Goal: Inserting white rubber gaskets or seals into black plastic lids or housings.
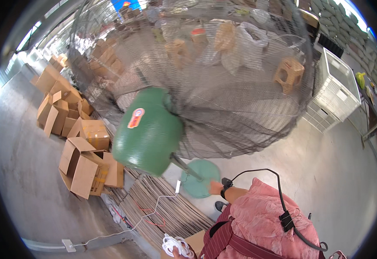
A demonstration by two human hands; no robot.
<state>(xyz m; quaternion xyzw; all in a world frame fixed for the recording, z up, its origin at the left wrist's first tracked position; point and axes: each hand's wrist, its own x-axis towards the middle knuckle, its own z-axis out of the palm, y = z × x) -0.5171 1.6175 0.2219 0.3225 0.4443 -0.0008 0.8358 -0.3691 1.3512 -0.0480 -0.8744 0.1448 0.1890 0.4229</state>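
A large fan with a green motor housing [147, 134] and a dark mesh-covered guard [240, 116] fills the upper middle. Its pole [186, 167] runs down to a round green base [202, 166] on the floor. My right hand [215, 187], a black band at its wrist, reaches toward the pole and overlaps the base in view; its fingers are blurred, so I cannot tell whether they touch. At the lower edge my left hand [180, 254] is closed around a coiled white cord [174, 244], partly cut off by the frame.
Open cardboard boxes [85, 170] stand at the left. Flattened cardboard [158, 203] is stacked below the fan. A white cable [154, 210] runs from a white socket box [69, 245] to a white piece [178, 186] near the base. White plastic crates [335, 86] stand at the right.
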